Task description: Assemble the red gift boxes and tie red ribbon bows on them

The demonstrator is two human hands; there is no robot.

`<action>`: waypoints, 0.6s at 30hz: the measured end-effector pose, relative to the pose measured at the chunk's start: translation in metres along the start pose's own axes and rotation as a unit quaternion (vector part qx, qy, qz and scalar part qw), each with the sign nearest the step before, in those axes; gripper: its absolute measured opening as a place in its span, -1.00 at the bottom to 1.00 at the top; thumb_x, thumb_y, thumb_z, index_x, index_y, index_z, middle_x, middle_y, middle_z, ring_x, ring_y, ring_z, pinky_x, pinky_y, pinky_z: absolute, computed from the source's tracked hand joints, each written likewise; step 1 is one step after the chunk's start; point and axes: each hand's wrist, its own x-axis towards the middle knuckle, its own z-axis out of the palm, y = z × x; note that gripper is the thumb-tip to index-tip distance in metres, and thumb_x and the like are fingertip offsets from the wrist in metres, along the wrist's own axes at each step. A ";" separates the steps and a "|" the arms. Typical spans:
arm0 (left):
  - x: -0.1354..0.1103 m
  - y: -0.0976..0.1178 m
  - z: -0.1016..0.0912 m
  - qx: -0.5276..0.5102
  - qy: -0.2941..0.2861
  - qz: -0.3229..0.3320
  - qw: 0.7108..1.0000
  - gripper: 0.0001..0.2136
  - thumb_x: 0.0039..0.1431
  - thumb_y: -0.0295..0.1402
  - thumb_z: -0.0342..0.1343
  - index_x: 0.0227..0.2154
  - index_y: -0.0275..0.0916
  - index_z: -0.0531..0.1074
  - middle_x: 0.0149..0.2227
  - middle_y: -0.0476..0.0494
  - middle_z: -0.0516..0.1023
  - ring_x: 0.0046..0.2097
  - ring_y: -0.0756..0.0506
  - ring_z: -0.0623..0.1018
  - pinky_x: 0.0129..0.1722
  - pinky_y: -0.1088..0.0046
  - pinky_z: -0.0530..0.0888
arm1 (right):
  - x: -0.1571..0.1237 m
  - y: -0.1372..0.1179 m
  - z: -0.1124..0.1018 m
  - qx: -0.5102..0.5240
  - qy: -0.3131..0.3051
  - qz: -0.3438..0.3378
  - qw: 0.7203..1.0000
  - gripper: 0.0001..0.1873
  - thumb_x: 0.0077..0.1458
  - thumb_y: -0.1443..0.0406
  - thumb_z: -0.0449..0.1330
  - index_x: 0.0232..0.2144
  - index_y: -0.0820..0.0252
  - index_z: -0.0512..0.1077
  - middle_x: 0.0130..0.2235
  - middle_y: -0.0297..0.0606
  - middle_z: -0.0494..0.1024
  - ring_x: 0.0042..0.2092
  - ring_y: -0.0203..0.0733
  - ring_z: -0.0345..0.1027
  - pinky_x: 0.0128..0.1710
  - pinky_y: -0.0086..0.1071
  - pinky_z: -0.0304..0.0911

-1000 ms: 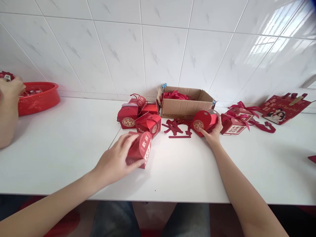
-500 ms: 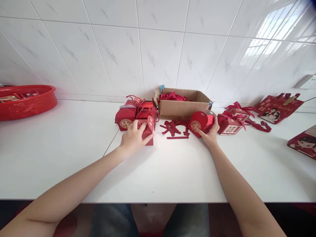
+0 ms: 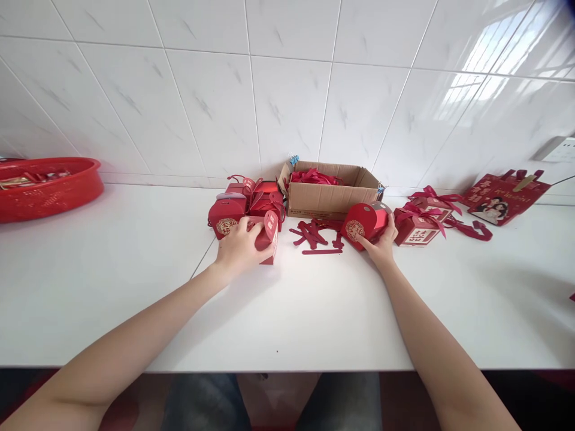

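Observation:
My left hand is closed round a small red gift box standing on the white table, right in front of a cluster of finished red gift boxes. My right hand grips a red round-topped gift box lying tilted beside the cardboard box. Loose dark red ribbon strips lie between my two hands.
The cardboard box holds red ribbons. Ribbon-tied boxes and a red printed bag lie to the right. A red basket stands at the far left. A white tiled wall backs the table.
My left hand has carried its red box away from me up to the cluster of boxes. Another person's hand at the far left has gone from view. My right hand has stayed on its box.

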 end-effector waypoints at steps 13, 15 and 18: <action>-0.001 -0.101 -0.013 -0.223 -0.066 0.147 0.961 -0.42 0.08 -0.14 0.08 0.20 -0.05 0.28 0.29 -0.07 0.24 0.38 -0.26 0.02 0.30 0.06 0.17 | 0.001 0.001 0.000 0.004 -0.009 0.001 1.000 0.29 -0.30 0.00 0.38 0.34 0.09 -0.25 0.25 -0.02 -0.09 0.34 0.20 -0.30 0.31 0.11 -0.21; 0.002 -0.105 -0.010 -0.202 -0.055 0.145 0.967 -0.44 0.05 -0.07 0.11 0.15 -0.06 0.35 0.28 -0.07 0.26 0.41 -0.30 -0.15 0.34 -0.02 0.02 | 0.001 0.001 0.001 -0.001 -0.008 -0.010 1.000 0.28 -0.29 0.00 0.38 0.34 0.07 -0.23 0.25 -0.03 -0.09 0.34 0.20 -0.31 0.30 0.13 -0.21; 0.013 -0.108 -0.005 -0.184 -0.055 0.145 0.971 -0.41 0.06 -0.02 0.10 0.16 -0.12 0.36 0.27 -0.13 0.28 0.41 -0.30 -0.34 0.35 -0.08 -0.17 | 0.001 0.002 0.001 0.001 -0.011 0.000 1.000 0.28 -0.29 0.01 0.38 0.34 0.08 -0.25 0.25 -0.02 -0.10 0.34 0.18 -0.30 0.31 0.11 -0.23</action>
